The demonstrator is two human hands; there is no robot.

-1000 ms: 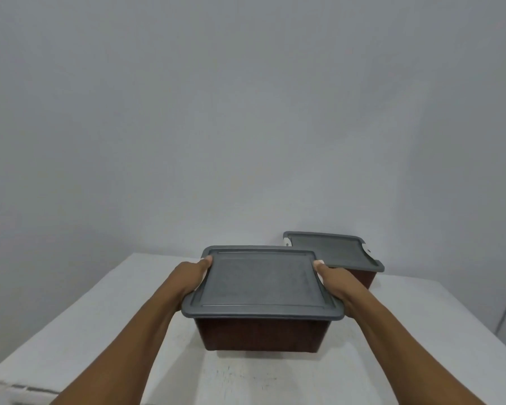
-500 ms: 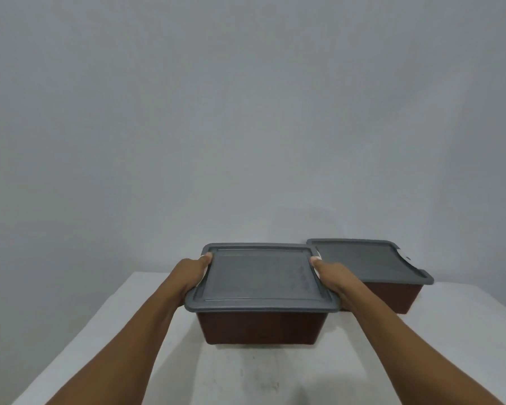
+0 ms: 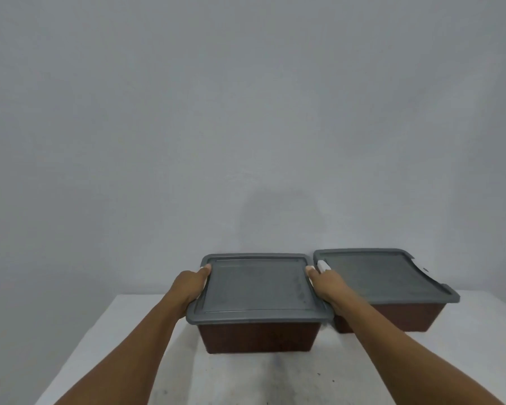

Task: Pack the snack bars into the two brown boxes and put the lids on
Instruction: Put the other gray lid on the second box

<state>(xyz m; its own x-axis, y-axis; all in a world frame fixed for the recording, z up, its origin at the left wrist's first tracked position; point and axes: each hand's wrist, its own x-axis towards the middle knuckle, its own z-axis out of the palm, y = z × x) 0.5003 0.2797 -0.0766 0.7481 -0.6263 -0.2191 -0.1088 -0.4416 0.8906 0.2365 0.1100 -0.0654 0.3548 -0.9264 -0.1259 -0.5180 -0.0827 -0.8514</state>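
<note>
While I watch through the head camera, the near brown box (image 3: 260, 336) stands at the middle of the white desk (image 3: 123, 331) with its grey lid (image 3: 257, 287) seated flat on top, so whatever it contains is hidden from me. My left hand (image 3: 187, 285) grips the near brown box at its left side: the thumb lies along the top of the grey lid's edge, and the fingers curl down under the overhanging rim, out of my sight. My right hand (image 3: 329, 285) takes the opposite side in the same way, thumb on the lid's right edge and fingers tucked below the rim, in the narrow gap between the two boxes. Both forearms reach in from the lower corners of the view. I cannot tell whether the box rests on the desk or is raised a little off it; a dark shadow lies under its front wall. Just beside it on the right, a little farther back, is the second brown box (image 3: 392, 317), turned slightly askew and closed by its own dark lid (image 3: 374, 273). A small white clip (image 3: 322, 266) shows on that lid's left edge, right by my right thumb. The two lids sit close together but apart. Behind everything is a plain grey wall (image 3: 246, 112).
</note>
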